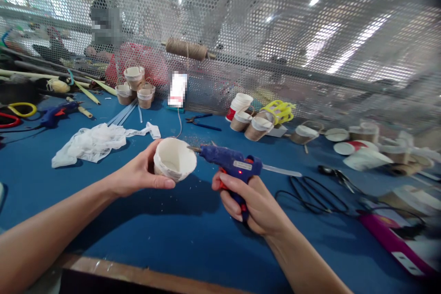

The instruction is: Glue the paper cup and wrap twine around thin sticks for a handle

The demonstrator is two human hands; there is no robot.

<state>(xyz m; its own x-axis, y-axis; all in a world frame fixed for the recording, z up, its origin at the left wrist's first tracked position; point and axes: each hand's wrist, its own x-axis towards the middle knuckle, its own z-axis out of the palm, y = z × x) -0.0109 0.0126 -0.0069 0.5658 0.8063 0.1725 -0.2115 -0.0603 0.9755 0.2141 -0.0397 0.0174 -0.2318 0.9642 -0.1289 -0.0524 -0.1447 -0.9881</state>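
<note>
the left hand (143,172) is holding a white cup (175,161) above the worktop (193,239), its thumb lying along the near side and its fingers curling behind, with the cup's open mouth tilting toward the viewer. the right hand (257,206) is gripping a blue glue gun (227,158) by its handle, a finger resting at the red trigger (whether it is being squeezed, i cannot tell). a red light is glowing on the glue gun's side, and a translucent glue stick (282,171) is poking out of its back end. the nozzle is pointing at the cup's right-hand rim, so close that contact is hard to confirm.

as for progress, the white cup is looking only partway done: a wrinkled white band is running round its outside, yet no handle is showing and no bead of glue is standing out. by contrast, three small cups (134,76) are sitting in a stack at the back left, wearing white bands, brown lower walls and arching twine handles, so they are seeming finished. measured against these, the white cup is lacking a visible handle, and some work is probably remaining on it. white gauzy fabric (93,144) is lying heaped at the left, and a spool of twine (186,49) is hanging by the mesh (241,18) beyond.
</note>
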